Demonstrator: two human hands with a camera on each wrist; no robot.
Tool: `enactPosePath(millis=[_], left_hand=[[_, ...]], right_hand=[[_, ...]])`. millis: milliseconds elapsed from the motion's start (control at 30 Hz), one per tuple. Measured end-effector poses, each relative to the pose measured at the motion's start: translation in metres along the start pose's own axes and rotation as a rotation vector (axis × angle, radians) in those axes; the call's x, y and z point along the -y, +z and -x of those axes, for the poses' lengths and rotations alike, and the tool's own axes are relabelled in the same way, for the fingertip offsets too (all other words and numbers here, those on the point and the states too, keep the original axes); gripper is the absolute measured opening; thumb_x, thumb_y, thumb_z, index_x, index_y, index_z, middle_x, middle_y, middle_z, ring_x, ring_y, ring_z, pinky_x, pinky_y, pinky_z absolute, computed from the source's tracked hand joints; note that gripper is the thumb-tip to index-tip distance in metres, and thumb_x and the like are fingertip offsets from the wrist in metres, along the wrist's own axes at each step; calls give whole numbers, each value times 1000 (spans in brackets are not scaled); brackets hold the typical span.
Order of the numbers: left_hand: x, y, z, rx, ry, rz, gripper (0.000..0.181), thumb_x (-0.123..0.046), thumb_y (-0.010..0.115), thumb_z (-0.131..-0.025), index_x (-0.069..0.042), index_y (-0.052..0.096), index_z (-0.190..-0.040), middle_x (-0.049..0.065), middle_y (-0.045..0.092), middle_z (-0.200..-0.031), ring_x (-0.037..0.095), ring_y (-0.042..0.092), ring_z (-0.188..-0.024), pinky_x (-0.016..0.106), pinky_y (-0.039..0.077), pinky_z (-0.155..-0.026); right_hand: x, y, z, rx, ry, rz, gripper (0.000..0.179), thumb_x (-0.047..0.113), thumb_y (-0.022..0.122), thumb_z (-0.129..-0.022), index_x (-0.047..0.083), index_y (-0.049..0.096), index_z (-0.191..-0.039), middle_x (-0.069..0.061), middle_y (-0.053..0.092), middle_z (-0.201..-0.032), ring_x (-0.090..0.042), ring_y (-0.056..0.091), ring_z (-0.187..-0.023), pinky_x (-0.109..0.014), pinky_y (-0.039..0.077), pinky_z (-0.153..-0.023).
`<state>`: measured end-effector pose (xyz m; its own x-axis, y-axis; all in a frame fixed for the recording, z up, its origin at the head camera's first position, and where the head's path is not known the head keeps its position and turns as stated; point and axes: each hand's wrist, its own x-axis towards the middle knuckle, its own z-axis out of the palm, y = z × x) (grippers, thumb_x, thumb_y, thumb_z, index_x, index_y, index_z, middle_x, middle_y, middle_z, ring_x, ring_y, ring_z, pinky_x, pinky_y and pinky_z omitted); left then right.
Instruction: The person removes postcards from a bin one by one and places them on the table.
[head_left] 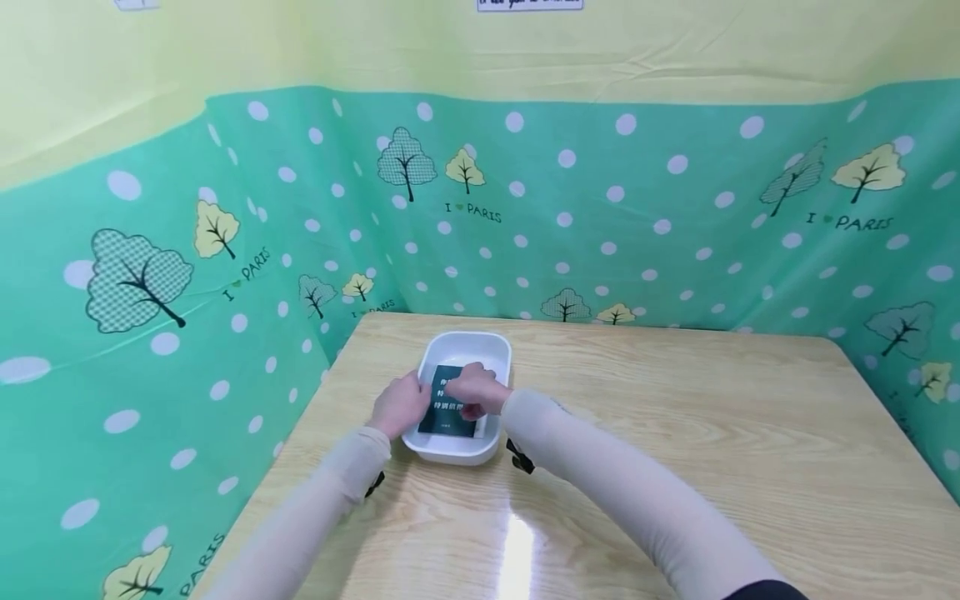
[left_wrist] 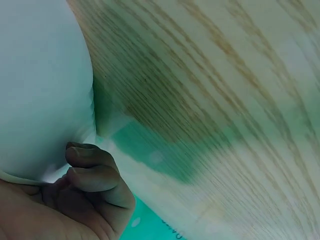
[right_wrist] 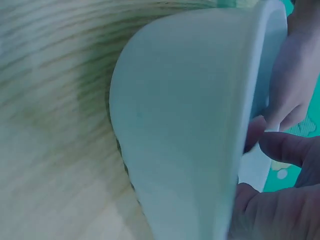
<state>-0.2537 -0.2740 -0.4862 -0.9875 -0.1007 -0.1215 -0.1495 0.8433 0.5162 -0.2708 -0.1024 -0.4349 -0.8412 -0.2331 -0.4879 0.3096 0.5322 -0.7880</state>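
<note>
A white plastic basin (head_left: 457, 457) sits on the wooden table, its outer wall filling much of the right wrist view. Inside it lies a dark green book (head_left: 450, 422) with white characters on its cover. My left hand (head_left: 401, 406) grips the basin's left rim; in the left wrist view its curled fingers (left_wrist: 95, 172) are against the outside wall. Over the book, my right hand (head_left: 477, 389) reaches across the right rim with bent fingers. Whether those fingers pinch the book or only touch it is hidden. In the right wrist view, both hands appear close together beyond the rim.
The wooden table (head_left: 675, 417) extends widely to the right of the basin. A green and yellow curtain (head_left: 570, 208) with dots and trees hangs behind and along the left side, close to the table's edges.
</note>
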Motion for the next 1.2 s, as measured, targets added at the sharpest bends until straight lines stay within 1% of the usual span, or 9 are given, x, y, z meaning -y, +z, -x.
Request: enactPosePath(millis=[100,233,367,467,600,733,867,967,1200], left_hand=[[1,3,-1,-21,-2,-17,34,-24,47,-108,1,64,-123,14,70,-96,24,69,-80,45,63,-73],[0,4,-1,-32,-4,-45,35,-25,46,-108,2,63,-124,15,70,-96,24,69,-80,45,63,-73],[-2,2,-1,-33,-8,-73,34,-25,46,-109,2,62,-121,13,67,-91,24,68,-77,42,62,-69],[-4,1,-1,-36,0,-76,35,-25,46,-109,3,62,-123,15,68,-93,24,68,-78,42,62,-69],[-4,2,-1,-38,2,-78,36,-25,46,-109,4,61,-124,16,68,-95,25,68,-78,42,62,-68],[-2,3,-2,-36,3,-81,36,-24,46,-109,5,61,-123,15,67,-92,25,67,-76,41,62,-67],[-2,2,-3,-30,4,-68,36,-24,47,-109,5,60,-124,15,67,-93,25,67,-76,41,62,-67],[-2,2,-3,-27,-10,-72,35,-25,47,-109,4,60,-125,14,66,-93,25,67,-77,41,62,-67],[-2,2,-3,-22,-17,-86,35,-25,46,-109,3,60,-125,15,67,-97,24,67,-79,42,62,-72]], right_hand=[[-4,-1,-2,14,8,-76,46,15,67,-96,-5,47,-132,-21,52,-107,-18,56,-61,-26,56,-59],[-7,-5,-9,76,22,-194,39,11,66,-97,-4,47,-128,-15,60,-94,-15,52,-59,-22,49,-55],[-5,-10,-11,142,25,-290,44,7,64,-98,-5,43,-134,-16,59,-100,-15,53,-61,-21,51,-58],[-5,-10,-11,137,27,-304,46,6,64,-97,-6,42,-136,-16,58,-101,-15,54,-61,-22,52,-57],[-6,-12,-10,121,40,-290,46,7,65,-96,-6,42,-134,-15,58,-96,-16,53,-61,-23,52,-57],[-4,-14,-9,146,55,-304,47,8,64,-97,-5,42,-135,-13,58,-94,-16,55,-65,-24,54,-64],[-1,-15,-9,157,67,-379,49,4,62,-97,-7,41,-140,-16,60,-99,-17,59,-67,-23,57,-67],[0,-17,-9,158,78,-435,51,1,61,-97,-8,40,-143,-18,60,-104,-17,61,-67,-23,58,-66],[0,-22,-9,140,72,-458,60,0,58,-99,-7,31,-151,-20,59,-109,-16,60,-67,-21,56,-64]])
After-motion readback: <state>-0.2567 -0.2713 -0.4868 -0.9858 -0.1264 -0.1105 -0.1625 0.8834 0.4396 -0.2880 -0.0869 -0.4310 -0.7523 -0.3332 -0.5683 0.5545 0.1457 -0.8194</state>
